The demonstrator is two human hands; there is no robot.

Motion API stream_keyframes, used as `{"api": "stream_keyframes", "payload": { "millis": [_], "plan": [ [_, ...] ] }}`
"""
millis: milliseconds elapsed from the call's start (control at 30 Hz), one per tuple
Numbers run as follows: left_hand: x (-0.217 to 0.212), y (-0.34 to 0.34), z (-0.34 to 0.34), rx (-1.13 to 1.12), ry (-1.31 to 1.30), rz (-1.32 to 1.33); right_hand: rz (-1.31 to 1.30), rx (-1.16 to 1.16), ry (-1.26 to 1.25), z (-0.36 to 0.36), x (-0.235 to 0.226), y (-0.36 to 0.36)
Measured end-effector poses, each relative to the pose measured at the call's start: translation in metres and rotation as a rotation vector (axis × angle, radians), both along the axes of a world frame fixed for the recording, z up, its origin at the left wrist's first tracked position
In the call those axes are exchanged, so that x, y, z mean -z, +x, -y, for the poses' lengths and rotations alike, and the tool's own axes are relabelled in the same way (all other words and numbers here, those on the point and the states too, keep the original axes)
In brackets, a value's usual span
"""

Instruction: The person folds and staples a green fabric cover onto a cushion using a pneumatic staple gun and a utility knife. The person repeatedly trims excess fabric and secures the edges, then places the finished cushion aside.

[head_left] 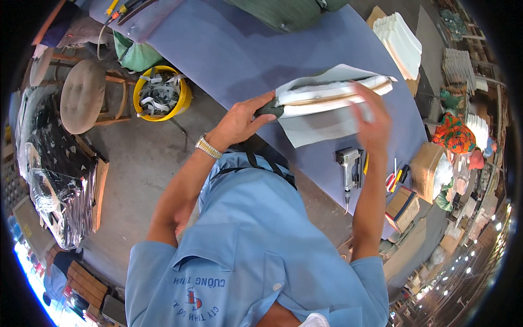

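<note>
A long padded piece [305, 108] of white foam with a tan wood-like strip along it is raised over the blue-grey worktable [239, 60]. Dark green fabric covers its left end, and a pale sheet of cloth [318, 132] spreads out around it. My left hand [242, 120], with a banded watch on the wrist, is closed on that green end, thumb on the near side. Over the right part of the piece is my right hand [375, 117]. Motion smears its fingers, so whether they grip or only touch the foam cannot be made out.
A nail gun [348, 169] with its hose lies by the table's near edge, beside several hand tools [397, 177] and cardboard boxes [426, 169]. Green upholstery [283, 12] lies at the far edge. A yellow bucket of scraps [185, 101] and stools [83, 95] stand left.
</note>
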State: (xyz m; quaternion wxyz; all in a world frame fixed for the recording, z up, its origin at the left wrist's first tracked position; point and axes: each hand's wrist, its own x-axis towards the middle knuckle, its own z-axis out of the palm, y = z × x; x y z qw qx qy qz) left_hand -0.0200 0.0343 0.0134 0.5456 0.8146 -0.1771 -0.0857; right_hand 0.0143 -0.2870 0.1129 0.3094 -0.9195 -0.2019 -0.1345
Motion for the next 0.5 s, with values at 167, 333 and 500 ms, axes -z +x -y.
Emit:
{"api": "stream_keyframes", "payload": {
  "millis": [167, 333, 500],
  "plan": [
    [-0.004, -0.004, 0.001, -0.035, 0.094, 0.107, -0.048, -0.592, -0.361, -0.090, 0.021, 0.049],
    [-0.003, -0.006, 0.003, -0.068, 0.086, 0.116, -0.282, -0.742, -0.504, -0.099, 0.020, 0.064],
    [-0.004, -0.010, 0.005, -0.090, 0.091, 0.036, -0.215, -0.834, -0.452, -0.094, 0.037, 0.069]
  ]
}}
